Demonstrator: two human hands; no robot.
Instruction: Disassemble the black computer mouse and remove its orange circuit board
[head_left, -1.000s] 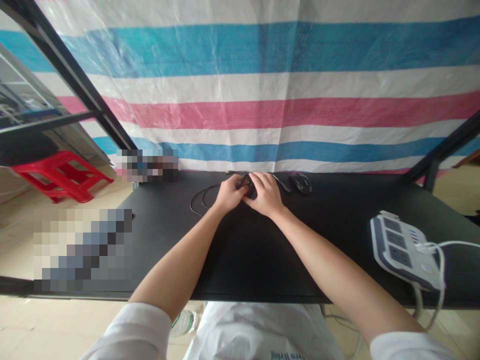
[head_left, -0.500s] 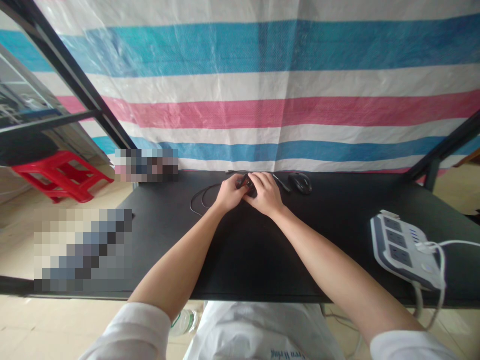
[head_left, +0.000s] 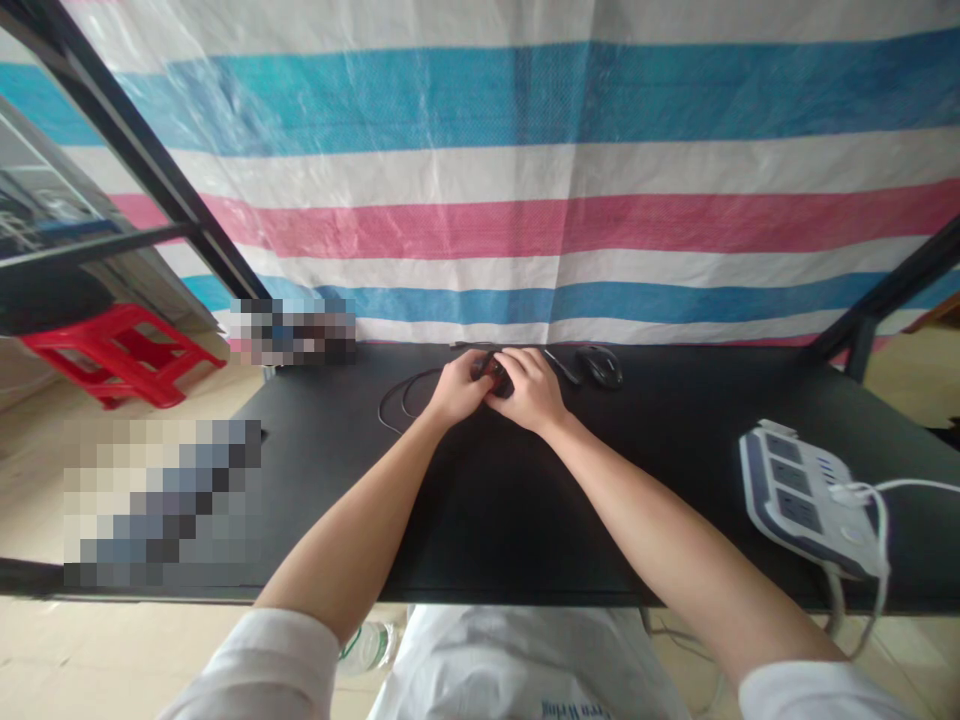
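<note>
Both hands meet over a small dark object (head_left: 495,374) with a reddish part, near the back of the black table (head_left: 517,510). My left hand (head_left: 459,388) grips it from the left, fingers curled. My right hand (head_left: 531,388) wraps round its right side and covers much of it. It may be a computer mouse, but too little shows to be sure. A thin black cable (head_left: 391,400) loops on the table left of my left hand. Just right of my right hand lies a black mouse (head_left: 600,367), with a dark slim item (head_left: 564,368) between them.
A white and grey power strip (head_left: 806,495) with white cables sits at the right. Behind the table hangs a striped sheet (head_left: 555,225). Black frame posts (head_left: 885,295) rise at both sides. A red stool (head_left: 124,355) stands at the left, and a clear bottle (head_left: 367,648) is below the front edge.
</note>
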